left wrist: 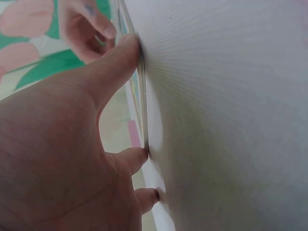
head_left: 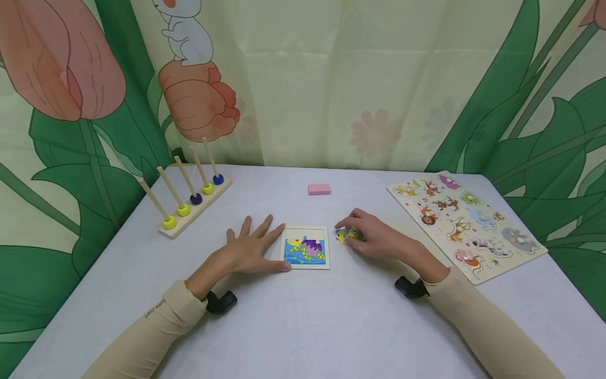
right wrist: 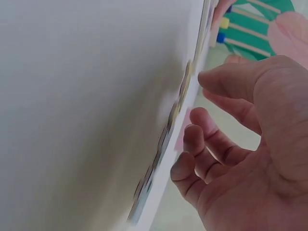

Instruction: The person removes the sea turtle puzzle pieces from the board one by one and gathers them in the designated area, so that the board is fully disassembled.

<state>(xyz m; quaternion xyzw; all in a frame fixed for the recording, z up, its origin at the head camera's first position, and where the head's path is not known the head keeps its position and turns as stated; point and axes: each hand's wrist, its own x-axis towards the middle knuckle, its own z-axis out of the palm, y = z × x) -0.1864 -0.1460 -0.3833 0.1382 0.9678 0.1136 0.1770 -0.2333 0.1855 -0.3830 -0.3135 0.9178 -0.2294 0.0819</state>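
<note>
A small square jigsaw puzzle (head_left: 305,251) in a pale wooden frame lies on the white table, with a colourful picture partly filled in and a bare upper strip. Spread fingers of my left hand (head_left: 253,250) rest along its left side, the thumb on the lower left corner and the index fingertip at the upper edge. To the right of the frame are loose puzzle pieces (head_left: 342,236), partly covered by my right hand (head_left: 379,237). The right wrist view shows that hand's bent fingers (right wrist: 194,139) apart from the pieces (right wrist: 163,137), pinching nothing.
Beyond the puzzle sits a pink block (head_left: 319,189). A wooden peg stand (head_left: 189,213) with yellow and dark blue beads is at the back left. An animal puzzle board (head_left: 440,210) lies at the right. A printed curtain (head_left: 303,95) hangs behind the table.
</note>
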